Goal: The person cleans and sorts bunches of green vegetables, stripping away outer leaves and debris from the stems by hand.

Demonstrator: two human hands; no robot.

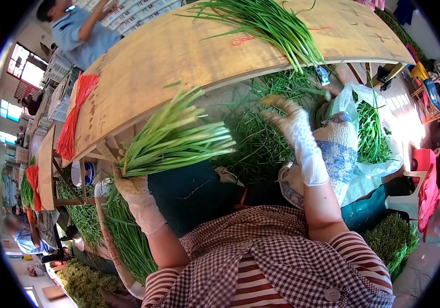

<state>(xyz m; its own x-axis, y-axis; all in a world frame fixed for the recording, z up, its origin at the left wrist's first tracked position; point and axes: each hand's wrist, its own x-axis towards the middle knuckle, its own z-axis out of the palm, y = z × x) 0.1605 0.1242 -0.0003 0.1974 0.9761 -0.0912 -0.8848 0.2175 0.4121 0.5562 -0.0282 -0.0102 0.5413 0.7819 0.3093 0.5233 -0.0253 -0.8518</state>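
My left hand, in a pale glove, is closed round a bunch of garlic chives. The pale cut ends point to the right, just off the table's front edge. My right hand, also gloved and slightly blurred, is raised to the right of the bunch with its fingers stretched apart and nothing visible in them. Beneath it lies a heap of loose green leaf scraps. A second bunch of chives rests on the wooden table, with red ties beside it.
A bundle of red ties hangs over the table's left end. More chives lie by my left side. To the right are a plastic bag of greens and a white stool. A person in blue stands across the table.
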